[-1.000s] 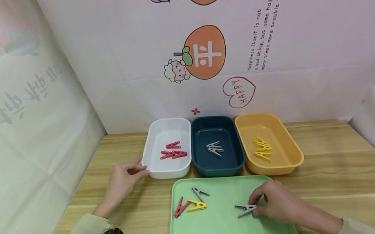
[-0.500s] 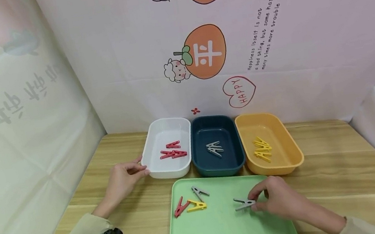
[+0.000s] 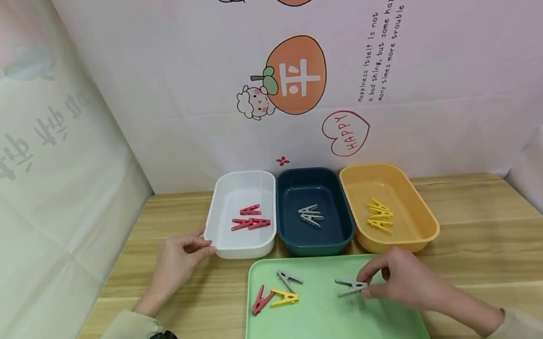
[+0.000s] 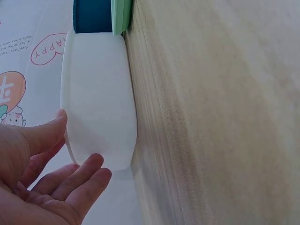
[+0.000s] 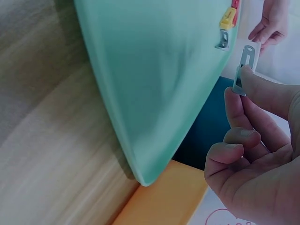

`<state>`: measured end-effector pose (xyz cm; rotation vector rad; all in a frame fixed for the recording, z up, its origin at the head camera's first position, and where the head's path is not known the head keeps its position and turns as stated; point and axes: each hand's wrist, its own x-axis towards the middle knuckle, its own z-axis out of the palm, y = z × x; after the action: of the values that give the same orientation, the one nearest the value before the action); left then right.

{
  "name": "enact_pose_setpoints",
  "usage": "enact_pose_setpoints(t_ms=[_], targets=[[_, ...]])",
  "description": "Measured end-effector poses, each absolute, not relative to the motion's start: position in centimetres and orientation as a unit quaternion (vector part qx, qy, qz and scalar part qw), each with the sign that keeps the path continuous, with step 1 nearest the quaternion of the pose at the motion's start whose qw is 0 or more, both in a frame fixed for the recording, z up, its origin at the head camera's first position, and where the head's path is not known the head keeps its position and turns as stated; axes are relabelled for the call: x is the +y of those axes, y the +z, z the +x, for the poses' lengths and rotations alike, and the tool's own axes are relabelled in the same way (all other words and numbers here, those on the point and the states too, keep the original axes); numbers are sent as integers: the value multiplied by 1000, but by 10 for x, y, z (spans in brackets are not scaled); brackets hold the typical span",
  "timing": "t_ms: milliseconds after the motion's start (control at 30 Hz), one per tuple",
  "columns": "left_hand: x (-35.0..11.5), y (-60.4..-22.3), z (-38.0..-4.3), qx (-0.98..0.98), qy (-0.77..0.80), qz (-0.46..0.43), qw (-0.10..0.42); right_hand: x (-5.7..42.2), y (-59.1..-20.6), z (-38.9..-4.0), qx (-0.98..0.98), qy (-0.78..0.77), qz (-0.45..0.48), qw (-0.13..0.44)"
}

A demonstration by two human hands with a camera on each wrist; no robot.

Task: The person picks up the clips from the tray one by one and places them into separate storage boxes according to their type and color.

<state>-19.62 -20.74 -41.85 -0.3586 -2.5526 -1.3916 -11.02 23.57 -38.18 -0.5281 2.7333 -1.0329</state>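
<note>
My right hand [image 3: 404, 278] pinches a grey clothespin [image 3: 350, 286] between thumb and fingertips above the green tray [image 3: 334, 333]. The same clothespin [image 5: 247, 58] points away from the thumb in the right wrist view. My left hand [image 3: 178, 262] holds the near left corner of a white bin [image 3: 238, 191], thumb at its rim, as the left wrist view shows beside the bin's outer wall [image 4: 98, 89]. On the tray's far left lie a red clothespin [image 3: 261, 301], a yellow clothespin [image 3: 285, 297] and another grey clothespin [image 3: 288, 278].
Red clothespins [image 3: 251, 222] lie in the white bin. Beside it stands a dark blue bin [image 3: 309, 181] with grey clothespins [image 3: 310, 216], then an orange bin [image 3: 411, 214] with yellow ones. A printed cloth [image 3: 189, 89] hangs behind the wooden table [image 3: 491, 232].
The right hand has shifted a little away from me, toward the bins, carrying the grey clothespin. My left hand has stayed at the white bin's corner.
</note>
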Motion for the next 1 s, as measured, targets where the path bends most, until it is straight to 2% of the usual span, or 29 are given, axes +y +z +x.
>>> enact_pose_setpoints(t_ms=[633,1000], targets=[[-209,-419,-195,-871,-466,-117,104,227,-347,-125,914,-369,-148,85],[-209,-420,-196,-871,-466,-118,105,222,-335,-143,912,-372,-168,43]])
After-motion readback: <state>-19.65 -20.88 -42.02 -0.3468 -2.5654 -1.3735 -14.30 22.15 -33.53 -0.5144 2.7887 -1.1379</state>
